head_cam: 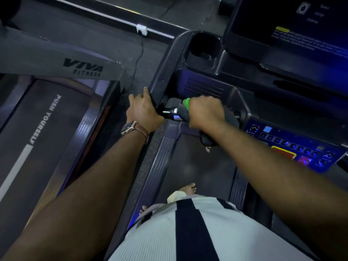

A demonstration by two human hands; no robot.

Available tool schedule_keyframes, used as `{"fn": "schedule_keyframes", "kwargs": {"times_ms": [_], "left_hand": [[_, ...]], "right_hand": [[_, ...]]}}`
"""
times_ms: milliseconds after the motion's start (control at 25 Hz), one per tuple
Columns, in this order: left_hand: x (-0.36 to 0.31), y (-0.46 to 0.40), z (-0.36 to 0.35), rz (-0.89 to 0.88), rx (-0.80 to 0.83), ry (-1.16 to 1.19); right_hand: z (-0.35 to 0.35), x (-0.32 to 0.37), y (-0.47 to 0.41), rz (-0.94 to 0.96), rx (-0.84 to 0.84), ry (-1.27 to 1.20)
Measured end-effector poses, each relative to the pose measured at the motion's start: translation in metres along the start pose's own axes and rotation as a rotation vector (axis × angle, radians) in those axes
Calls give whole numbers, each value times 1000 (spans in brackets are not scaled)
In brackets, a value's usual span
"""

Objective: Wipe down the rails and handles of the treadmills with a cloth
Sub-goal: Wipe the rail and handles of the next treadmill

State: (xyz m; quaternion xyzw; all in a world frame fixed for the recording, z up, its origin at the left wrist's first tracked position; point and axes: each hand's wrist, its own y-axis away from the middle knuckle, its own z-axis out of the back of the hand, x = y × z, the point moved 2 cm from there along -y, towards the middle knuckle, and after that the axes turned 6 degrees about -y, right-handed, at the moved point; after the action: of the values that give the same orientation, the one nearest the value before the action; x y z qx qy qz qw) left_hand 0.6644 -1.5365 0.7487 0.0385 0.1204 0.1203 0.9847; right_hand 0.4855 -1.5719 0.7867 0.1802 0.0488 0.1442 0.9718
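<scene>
From my head camera, looking down: I stand barefoot on the belt of the right-hand treadmill (197,166), facing its console (293,147). My right hand (205,113) is curled tight round the grey cloth (228,117), which I have wrapped over the crossways handle (173,113) below the console, so the fabric hugs the bar all the way round as I rub. A green edge of the cloth (186,102) pokes out at my thumb, and a loose tail hangs below my wrist. The bare stretch of handle, black with a shiny metal band, shows between my two hands.

My left hand (144,110) rests on the left side rail (160,72) where the handle joins it, fingers lying fairly straight along the edge and holding nothing; I judge it is there to steady me while the other hand works. A watch on a brown strap (134,129) sits on that wrist.

The one container is the cup holder (204,48) at the far left corner of the console; its well is dark, and I cannot tell whether anything lies in it.

To the left, across a strip of floor, stands a second treadmill (47,119), marked VIVA FITNESS, with no cloth on it.
</scene>
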Motion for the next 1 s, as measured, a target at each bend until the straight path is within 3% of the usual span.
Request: {"fn": "schedule_keyframes", "kwargs": {"times_ms": [80,120,200,240,280,320,440,480,560,640,720,760,840,920,1000], "left_hand": [[-9,3,1,-257,-159,-124],[-16,5,-2,-448,-244,-199],[-29,6,-12,-790,-233,-357],[-33,5,-16,-875,-113,-439],[-36,2,-21,-885,28,-514],[-38,-2,-25,-853,106,-563],[-51,-9,-27,-729,74,-496],[-55,-11,-28,-711,54,-464],[-58,-13,-32,-731,10,-446],[-54,-11,-34,-755,-28,-432],[-52,-12,-36,-763,-52,-435],[-53,-13,-35,-759,-66,-427],[-53,-14,-35,-763,-75,-398],[-54,-15,-37,-754,-78,-428],[-52,-14,-39,-756,-80,-432]], "right_hand": [[14,-14,-22,-47,260,-187],[16,-21,-18,-48,235,-201],[-8,-27,18,-31,-189,82],[-26,-21,39,-56,-225,174],[-28,-24,35,-84,-259,96],[-16,-28,21,-101,-145,7],[11,-43,-15,-109,210,-244],[16,-49,-13,-121,214,-291],[-7,-55,18,-85,-149,-102],[-42,-36,52,-127,-319,32],[-27,-47,32,-147,-221,-4],[-15,-51,22,-56,-158,-63],[-2,-70,10,-74,3,-270],[-12,-70,34,-88,-252,-139],[-45,-46,61,-198,-357,-12]]}}
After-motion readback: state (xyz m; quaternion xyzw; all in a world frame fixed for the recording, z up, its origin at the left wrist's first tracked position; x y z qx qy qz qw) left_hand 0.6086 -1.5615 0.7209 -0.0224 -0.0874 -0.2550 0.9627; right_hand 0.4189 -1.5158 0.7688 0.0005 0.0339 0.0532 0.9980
